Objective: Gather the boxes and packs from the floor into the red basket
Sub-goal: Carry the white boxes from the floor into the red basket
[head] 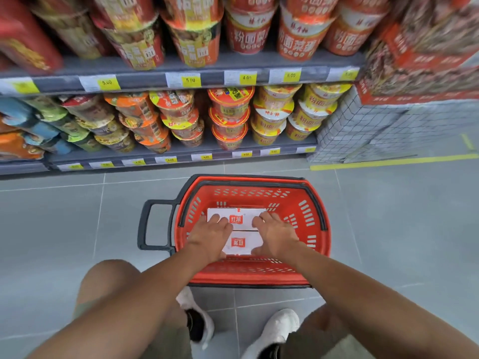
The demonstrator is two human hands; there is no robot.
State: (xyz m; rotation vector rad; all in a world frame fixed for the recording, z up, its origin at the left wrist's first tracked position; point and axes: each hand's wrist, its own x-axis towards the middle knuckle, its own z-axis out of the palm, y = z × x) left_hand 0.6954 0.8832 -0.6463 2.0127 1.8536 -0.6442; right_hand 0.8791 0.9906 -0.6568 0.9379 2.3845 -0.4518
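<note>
Lying under left hand (pixel 210 238) and right hand (pixel 276 234), boxes (pixel 239 230) sit in basket (pixel 307 206).

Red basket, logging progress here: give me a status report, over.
Left hand and right hand flat on two white boxes inside red basket. No boxes seen on floor. Nothing blocking.
</note>
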